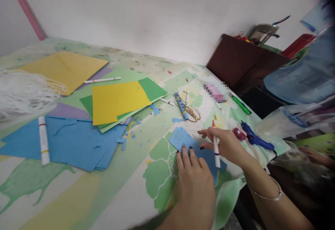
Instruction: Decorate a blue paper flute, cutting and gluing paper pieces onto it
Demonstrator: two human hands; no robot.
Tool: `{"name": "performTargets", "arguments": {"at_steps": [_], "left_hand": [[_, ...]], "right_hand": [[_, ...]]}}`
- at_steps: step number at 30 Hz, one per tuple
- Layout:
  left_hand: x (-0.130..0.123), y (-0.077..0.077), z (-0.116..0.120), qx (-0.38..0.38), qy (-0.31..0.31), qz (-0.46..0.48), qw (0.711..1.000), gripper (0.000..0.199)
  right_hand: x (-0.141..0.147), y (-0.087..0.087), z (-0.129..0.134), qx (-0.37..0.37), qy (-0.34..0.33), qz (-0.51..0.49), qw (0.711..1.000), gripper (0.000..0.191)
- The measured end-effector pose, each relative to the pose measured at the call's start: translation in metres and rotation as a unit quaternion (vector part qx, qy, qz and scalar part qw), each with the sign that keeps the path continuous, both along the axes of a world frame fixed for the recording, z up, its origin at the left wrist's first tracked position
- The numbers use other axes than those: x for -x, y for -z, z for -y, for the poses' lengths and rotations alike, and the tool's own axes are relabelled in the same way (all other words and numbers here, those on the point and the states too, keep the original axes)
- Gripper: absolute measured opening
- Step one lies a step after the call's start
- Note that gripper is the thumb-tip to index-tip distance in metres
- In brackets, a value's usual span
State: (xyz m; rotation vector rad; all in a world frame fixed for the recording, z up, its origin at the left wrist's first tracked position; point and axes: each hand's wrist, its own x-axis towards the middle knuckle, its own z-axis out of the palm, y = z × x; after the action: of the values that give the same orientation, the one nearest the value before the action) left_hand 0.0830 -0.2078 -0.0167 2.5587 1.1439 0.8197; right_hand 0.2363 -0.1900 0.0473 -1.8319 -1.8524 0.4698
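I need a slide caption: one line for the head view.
Left hand on blue sheet, right hand holding marker, scissors beyond.

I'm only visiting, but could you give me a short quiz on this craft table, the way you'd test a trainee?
1. Multiple choice: what does the right hand hold?
A) a glue gun
B) a white marker
C) a green cutter

2. True or false: the left hand is resting on yellow paper.

3. Fill in the blank: the handles of the scissors are ____ in colour.

Key: 1: B. 2: False; it rests on blue paper. 3: gold.
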Motion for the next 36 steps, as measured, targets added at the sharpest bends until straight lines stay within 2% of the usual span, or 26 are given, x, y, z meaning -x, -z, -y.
{"name": "performTargets", "arguments": {"at_steps": [2,4,6,8,9,12,13,15,17,22,27,33,36], "left_hand": [[-0.005,-0.004,0.0,0.026,0.005,-0.031,0.999,0.024],[-0.008,-0.011,-0.001,0.062,-0.012,-0.055,0.996,0.027],[-0.009,-0.018,-0.001,0.111,-0.037,-0.066,0.991,0.027],[-0.007,-0.024,-0.001,0.152,-0.056,-0.064,0.985,0.025],[-0.006,-0.025,-0.001,0.165,-0.061,-0.06,0.983,0.025],[0.001,-0.025,0.0,0.176,-0.065,-0.044,0.981,0.022],[0.003,-0.024,0.001,0.169,-0.067,-0.036,0.983,0.022],[0.006,-0.021,0.002,0.149,-0.073,-0.02,0.986,0.021],[0.005,-0.016,0.005,0.129,-0.085,-0.003,0.988,0.018],[-0.004,0.004,0.011,0.094,-0.132,0.072,0.984,0.016],[-0.009,0.013,0.013,0.064,-0.152,0.109,0.98,0.017],[0.002,0.013,0.007,0.016,-0.103,0.069,0.992,0.01],[0.005,0.015,0.005,0.009,-0.093,0.061,0.994,0.007]], "right_hand": [[0.006,-0.006,-0.004,-0.038,0.012,-0.07,0.997,0.027],[0.016,-0.011,-0.012,-0.038,-0.014,-0.196,0.98,0.042],[0.03,-0.009,-0.026,-0.002,-0.069,-0.341,0.937,0.06],[0.044,0.001,-0.043,0.073,-0.106,-0.407,0.904,0.066],[0.05,0.008,-0.052,0.089,-0.119,-0.417,0.897,0.061],[0.059,0.032,-0.072,0.119,-0.115,-0.451,0.877,0.024],[0.059,0.038,-0.075,0.125,-0.111,-0.468,0.868,0.017],[0.057,0.047,-0.077,0.126,-0.109,-0.487,0.857,0.017],[0.054,0.05,-0.074,0.111,-0.105,-0.479,0.865,0.021],[0.05,0.049,-0.066,0.039,-0.057,-0.402,0.913,0.032],[0.049,0.051,-0.069,0.006,-0.059,-0.377,0.924,0.036],[0.045,0.053,-0.073,0.027,-0.098,-0.361,0.927,0.032],[0.044,0.053,-0.076,0.003,-0.128,-0.332,0.935,0.034]]}}
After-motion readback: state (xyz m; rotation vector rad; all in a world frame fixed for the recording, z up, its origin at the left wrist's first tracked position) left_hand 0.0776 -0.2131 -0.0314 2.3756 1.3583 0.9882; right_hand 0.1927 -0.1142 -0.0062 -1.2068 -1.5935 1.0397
